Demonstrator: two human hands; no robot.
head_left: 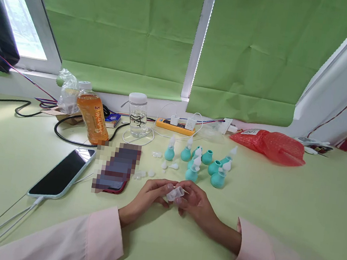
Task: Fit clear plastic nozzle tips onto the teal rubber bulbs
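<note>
Between my two hands, near the front of the table, is a small clear plastic tube-like part (175,194). My left hand (155,193) pinches its left end with thumb and fingers. On the other side, my right hand (195,200) has its fingertips closed on the same part. Just beyond my hands stand several teal rubber bulbs (191,174), some topped with clear nozzles (227,167) and others with bare openings, such as one bulb (207,156) at the back. Small loose clear pieces (140,175) lie to the left of the bulbs.
A pixelated phone (119,167) and a charging phone (62,172) lie at left. Behind them stand an orange drink bottle (93,114) and a lidded jar (137,116). A yellow power strip (167,125) sits at the back, a red plastic bag (270,145) to its right.
</note>
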